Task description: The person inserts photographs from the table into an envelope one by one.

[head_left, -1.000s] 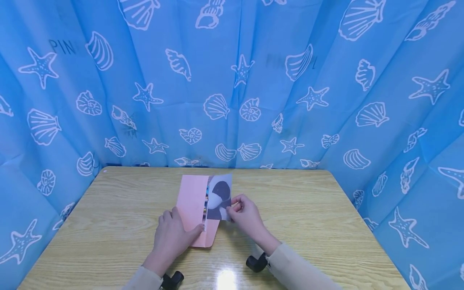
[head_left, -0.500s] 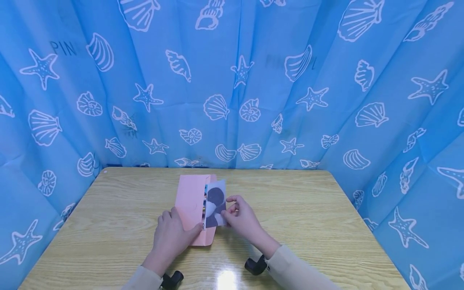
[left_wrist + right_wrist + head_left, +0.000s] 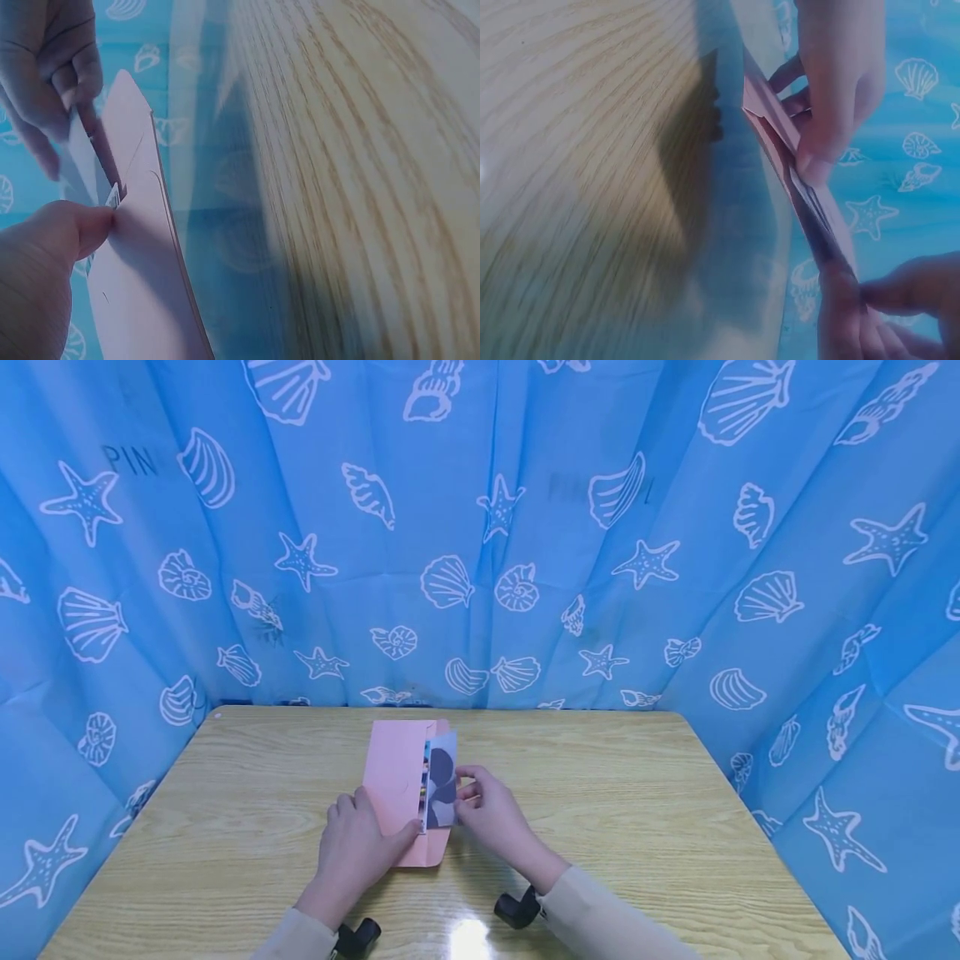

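In the head view a pink envelope (image 3: 392,768) is held tilted up over the table, its opening facing right. My left hand (image 3: 354,839) grips its lower left part, the thumb (image 3: 82,225) at the opening's edge and the fingers on the far side. My right hand (image 3: 491,814) pinches the right edge of a photo (image 3: 442,781) with a dark and pale picture. The photo's left part sits inside the opening, hidden by the envelope. A colourful strip of another card or picture (image 3: 423,785) shows at the opening, left of the photo.
The wooden table (image 3: 637,793) spreads out on all sides of the hands. A blue curtain (image 3: 465,527) with white shells and starfish hangs behind and beside it. Black wrist mounts (image 3: 513,910) sit below both hands, and light glares near the front.
My right hand has moved left with the photo, and less of the photo sticks out of the envelope. The left hand has stayed almost still on the envelope.
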`<control>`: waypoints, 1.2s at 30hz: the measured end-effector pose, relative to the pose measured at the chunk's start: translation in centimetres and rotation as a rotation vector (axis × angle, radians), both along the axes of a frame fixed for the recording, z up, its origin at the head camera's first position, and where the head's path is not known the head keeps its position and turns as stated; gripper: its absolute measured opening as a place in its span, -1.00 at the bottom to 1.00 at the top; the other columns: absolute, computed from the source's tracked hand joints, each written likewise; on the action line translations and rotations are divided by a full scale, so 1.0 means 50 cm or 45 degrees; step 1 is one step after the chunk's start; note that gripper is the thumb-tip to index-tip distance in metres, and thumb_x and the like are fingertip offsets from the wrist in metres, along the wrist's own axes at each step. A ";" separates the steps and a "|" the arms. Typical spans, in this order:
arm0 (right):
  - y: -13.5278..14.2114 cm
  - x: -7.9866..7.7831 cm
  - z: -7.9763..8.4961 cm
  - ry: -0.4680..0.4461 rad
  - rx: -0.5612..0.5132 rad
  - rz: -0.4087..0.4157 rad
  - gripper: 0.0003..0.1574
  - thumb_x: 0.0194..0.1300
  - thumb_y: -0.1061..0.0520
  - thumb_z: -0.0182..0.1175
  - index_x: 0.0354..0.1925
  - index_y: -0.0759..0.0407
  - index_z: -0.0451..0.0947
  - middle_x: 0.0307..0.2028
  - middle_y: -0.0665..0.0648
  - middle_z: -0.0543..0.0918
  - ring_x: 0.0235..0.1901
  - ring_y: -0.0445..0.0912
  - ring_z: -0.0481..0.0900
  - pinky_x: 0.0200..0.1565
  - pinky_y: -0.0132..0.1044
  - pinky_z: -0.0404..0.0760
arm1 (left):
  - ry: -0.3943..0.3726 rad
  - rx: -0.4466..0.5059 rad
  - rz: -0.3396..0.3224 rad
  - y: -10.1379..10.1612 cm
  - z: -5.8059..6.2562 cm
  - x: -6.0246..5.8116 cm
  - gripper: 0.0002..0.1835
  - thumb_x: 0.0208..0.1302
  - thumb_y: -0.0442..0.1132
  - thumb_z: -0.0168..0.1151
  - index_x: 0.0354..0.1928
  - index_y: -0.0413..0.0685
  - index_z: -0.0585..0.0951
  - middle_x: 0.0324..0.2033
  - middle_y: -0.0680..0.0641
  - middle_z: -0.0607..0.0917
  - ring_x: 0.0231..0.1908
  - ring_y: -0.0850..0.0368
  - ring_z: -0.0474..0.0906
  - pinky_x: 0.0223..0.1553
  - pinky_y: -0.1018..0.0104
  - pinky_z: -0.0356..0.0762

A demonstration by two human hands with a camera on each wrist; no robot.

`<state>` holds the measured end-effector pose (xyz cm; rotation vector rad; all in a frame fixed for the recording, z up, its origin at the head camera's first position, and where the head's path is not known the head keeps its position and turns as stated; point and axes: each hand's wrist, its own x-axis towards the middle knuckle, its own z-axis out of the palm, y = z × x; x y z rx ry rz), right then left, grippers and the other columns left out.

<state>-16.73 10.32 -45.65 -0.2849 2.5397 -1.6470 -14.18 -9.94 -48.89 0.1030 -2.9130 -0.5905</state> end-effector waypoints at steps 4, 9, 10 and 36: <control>-0.011 -0.006 -0.008 -0.031 -0.003 -0.016 -0.46 0.25 0.37 0.15 0.21 0.29 0.40 -0.32 0.14 0.61 -0.43 -0.05 0.61 -0.44 -0.20 0.63 | -0.006 0.001 0.000 0.003 0.003 0.000 0.18 -0.07 0.50 0.22 0.14 -0.57 0.31 -0.20 -0.40 0.45 -0.22 -0.20 0.40 -0.30 -0.03 0.48; -0.024 -0.008 -0.014 0.018 0.063 -0.015 -0.47 0.20 0.37 0.18 0.17 0.32 0.43 -0.39 0.07 0.59 -0.47 -0.13 0.55 -0.49 -0.31 0.57 | -0.003 0.010 -0.004 0.006 0.005 0.000 0.17 -0.08 0.49 0.24 0.14 -0.56 0.31 -0.22 -0.38 0.44 -0.23 -0.18 0.39 -0.32 -0.01 0.48; -0.026 -0.008 -0.014 0.023 0.071 -0.017 -0.48 0.20 0.37 0.19 0.16 0.32 0.43 -0.40 0.06 0.59 -0.47 -0.14 0.55 -0.49 -0.32 0.56 | -0.003 0.008 -0.003 0.007 0.005 0.000 0.16 -0.09 0.49 0.24 0.13 -0.56 0.32 -0.23 -0.37 0.44 -0.24 -0.17 0.39 -0.33 0.00 0.48; -0.030 -0.005 -0.038 -0.040 0.020 0.171 -0.42 0.26 0.40 0.07 0.26 0.33 0.41 -0.23 0.12 0.58 -0.35 -0.11 0.52 -0.41 -0.31 0.56 | 0.020 0.019 -0.019 0.019 0.005 0.006 0.13 -0.08 0.45 0.27 0.12 -0.54 0.34 -0.23 -0.37 0.44 -0.23 -0.17 0.38 -0.35 0.00 0.47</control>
